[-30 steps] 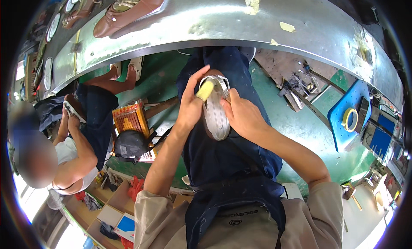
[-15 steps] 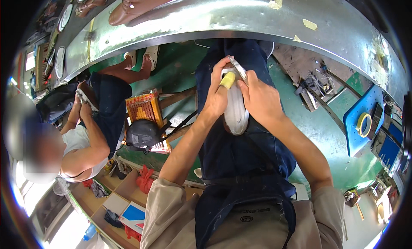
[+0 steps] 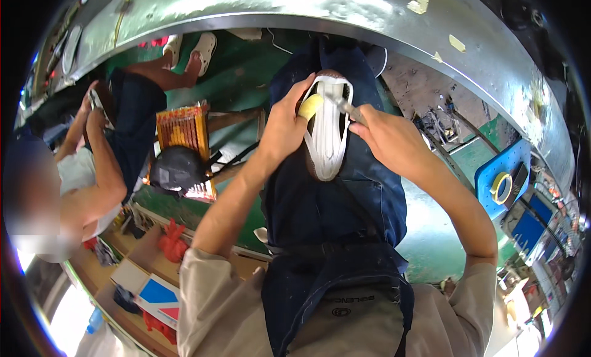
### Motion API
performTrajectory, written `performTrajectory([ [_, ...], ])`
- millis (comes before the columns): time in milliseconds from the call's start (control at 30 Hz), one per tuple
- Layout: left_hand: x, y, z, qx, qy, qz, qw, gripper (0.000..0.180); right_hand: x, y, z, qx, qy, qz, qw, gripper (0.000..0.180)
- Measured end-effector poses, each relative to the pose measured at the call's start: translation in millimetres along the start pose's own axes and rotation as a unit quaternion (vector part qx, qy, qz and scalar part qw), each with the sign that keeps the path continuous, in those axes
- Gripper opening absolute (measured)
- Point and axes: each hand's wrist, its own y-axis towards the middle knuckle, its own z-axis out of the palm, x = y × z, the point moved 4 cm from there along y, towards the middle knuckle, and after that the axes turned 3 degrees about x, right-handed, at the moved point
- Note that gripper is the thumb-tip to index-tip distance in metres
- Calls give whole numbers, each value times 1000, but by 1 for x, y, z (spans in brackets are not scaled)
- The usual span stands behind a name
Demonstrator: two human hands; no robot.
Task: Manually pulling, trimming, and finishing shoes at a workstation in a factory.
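A white shoe upper [image 3: 326, 135] on a last rests on my dark blue apron [image 3: 335, 209], toe end toward the metal bench. My left hand [image 3: 284, 130] grips its left side, and a yellow piece [image 3: 309, 106] shows by the fingertips. My right hand [image 3: 389, 138] is closed on a thin metal tool [image 3: 345, 106] whose tip touches the top of the shoe.
A curved metal bench edge [image 3: 345, 15] runs across the top. A seated person [image 3: 92, 166] works at the left beside an orange crate [image 3: 183, 132] and a dark cap [image 3: 178, 167]. A tape roll [image 3: 502, 186] lies on a blue tray at right. Boxes crowd the lower left.
The shoe and both hands have shifted right and up in view. The tool tip now sits at the shoe's top end. The grip stays the same.
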Motion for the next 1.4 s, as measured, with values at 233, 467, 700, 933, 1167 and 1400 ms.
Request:
performTrajectory([
  [233,4,3,14,45,-16,-84,995,53,30,-6,26,107,-174,-191,960,12],
  [467,8,-42,24,-2,-309,-171,936,48,30,-22,16,98,-189,-126,969,16],
  [700,2,-96,61,46,-621,-390,679,59,44,-21,36,145,-45,-57,987,29],
  [933,12,-67,62,101,-571,-389,716,61,17,-36,90,-41,115,24,992,27],
  [1167,7,-59,56,100,-479,-428,760,59,6,-18,49,229,177,42,956,32],
  [1400,20,-48,52,151,-435,-457,761,57,-3,-15,36,194,125,9,973,36],
])
